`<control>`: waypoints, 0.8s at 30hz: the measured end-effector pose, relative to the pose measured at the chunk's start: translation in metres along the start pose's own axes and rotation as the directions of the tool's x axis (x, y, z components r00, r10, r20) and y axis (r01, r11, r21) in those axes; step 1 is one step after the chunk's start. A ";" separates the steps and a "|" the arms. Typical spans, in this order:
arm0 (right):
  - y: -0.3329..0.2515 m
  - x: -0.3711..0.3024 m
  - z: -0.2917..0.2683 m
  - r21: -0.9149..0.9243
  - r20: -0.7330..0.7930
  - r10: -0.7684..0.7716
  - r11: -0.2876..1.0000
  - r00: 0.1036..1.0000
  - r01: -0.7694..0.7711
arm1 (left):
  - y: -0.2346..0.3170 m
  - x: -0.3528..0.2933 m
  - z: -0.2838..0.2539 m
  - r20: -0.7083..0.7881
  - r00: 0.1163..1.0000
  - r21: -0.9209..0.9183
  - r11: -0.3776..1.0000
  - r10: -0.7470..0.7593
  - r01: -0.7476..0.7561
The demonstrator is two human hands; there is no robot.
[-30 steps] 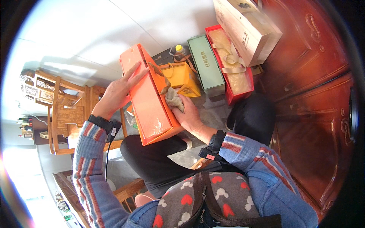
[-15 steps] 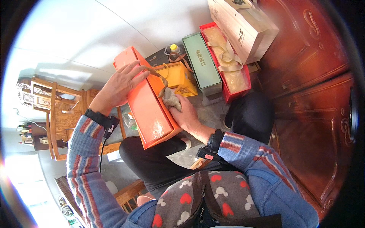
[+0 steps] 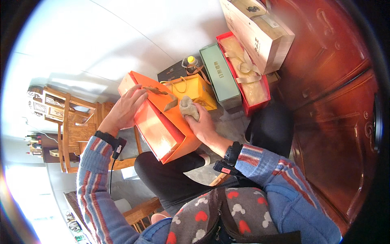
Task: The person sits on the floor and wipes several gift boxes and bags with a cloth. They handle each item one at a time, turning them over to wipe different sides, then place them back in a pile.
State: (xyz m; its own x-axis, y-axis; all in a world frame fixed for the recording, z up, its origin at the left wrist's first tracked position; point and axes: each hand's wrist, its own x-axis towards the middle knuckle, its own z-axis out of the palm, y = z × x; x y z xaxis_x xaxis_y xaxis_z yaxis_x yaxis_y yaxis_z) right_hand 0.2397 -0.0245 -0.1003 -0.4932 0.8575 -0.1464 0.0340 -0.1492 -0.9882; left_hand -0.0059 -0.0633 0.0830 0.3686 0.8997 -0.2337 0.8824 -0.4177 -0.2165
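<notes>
An orange gift bag [image 3: 182, 127] leans over my knee, tilted, with a shiny orange-red box [image 3: 156, 132] showing in its mouth. My left hand [image 3: 126, 110] grips the bag at its upper left, fingers bent over the rim and thumb out of sight. In my right hand [image 3: 203, 127] is a bunched greyish-beige cloth [image 3: 189, 108], held beside the bag's right face. A brown ribbon handle [image 3: 171, 104] hangs loose on that face, close to the cloth.
Beyond the bag stand a yellow paper bag [image 3: 199, 92], a bottle with a yellow cap [image 3: 191, 60], a green box [image 3: 221, 73], a red box [image 3: 266, 95] and a pale wood-look bag [image 3: 260, 38]. A red-brown cabinet [image 3: 329, 122] borders the right; a wooden chair [image 3: 79, 126] stands left.
The orange bag has turned, showing more of its right face, and its mouth gapes wider from the box. My left fingers have moved to the rim. The cloth has moved off the handle.
</notes>
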 end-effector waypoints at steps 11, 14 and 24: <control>0.010 0.028 -0.010 0.413 -0.352 -0.004 0.897 0.936 0.159 | -0.010 -0.001 -0.010 -0.001 0.989 0.089 0.985 -0.149 0.149; 0.000 0.036 -0.013 0.212 -0.485 -0.135 0.940 0.864 0.266 | -0.019 0.006 -0.017 -0.068 0.985 0.099 0.982 -0.157 0.163; -0.019 0.036 -0.029 0.539 -0.374 0.014 0.817 0.927 0.205 | -0.055 0.038 -0.018 -0.166 0.919 0.001 0.932 -0.357 0.362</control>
State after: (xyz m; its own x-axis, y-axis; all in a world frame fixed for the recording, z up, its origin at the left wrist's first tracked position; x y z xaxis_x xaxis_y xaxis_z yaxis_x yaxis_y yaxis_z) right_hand 0.2465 0.0232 -0.0883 -0.1314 0.9772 -0.1666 -0.5414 -0.2115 -0.8137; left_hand -0.0353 -0.0039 0.1029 0.0723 0.9972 0.0195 0.9556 -0.0636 -0.2876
